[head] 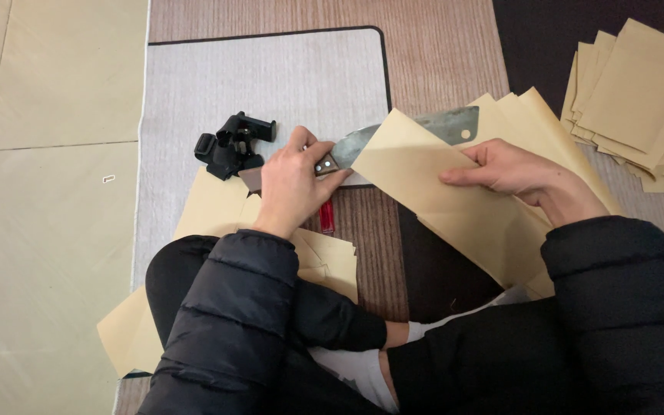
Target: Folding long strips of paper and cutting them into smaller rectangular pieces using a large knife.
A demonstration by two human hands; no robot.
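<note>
Black padded sleeves and dark-clad crossed legs fill the lower field, nearest the viewer. Left hand (293, 184): clenched around the brown riveted handle of a cleaver (424, 129), knuckles up, thumb along the grip. Blade: broad, grey, lying nearly horizontal and pointing away from the left hand toward the right; its middle is covered by paper, while its far end, with a small round hole, shows above the paper's upper edge. Right hand (512, 170): fingers flat and extended, pressing down on the top sheet of a folded tan paper stack (455, 215), which fans out beneath and beyond it; the cleaver enters this stack at its fold. Just beyond the left hand lies a black plastic clamp (232, 144), close to the knuckles but apart from them. A red object (327, 215) lies just below the left hand, partly hidden. Loose cut tan sheets (217, 215) spread under and beside the left wrist, over the near edge of a grey mat (270, 77). Well beyond the right hand, a separate pile of tan sheets (639, 100) lies on a dark rug. Open floor (40, 230) extends outward of the left hand.
</note>
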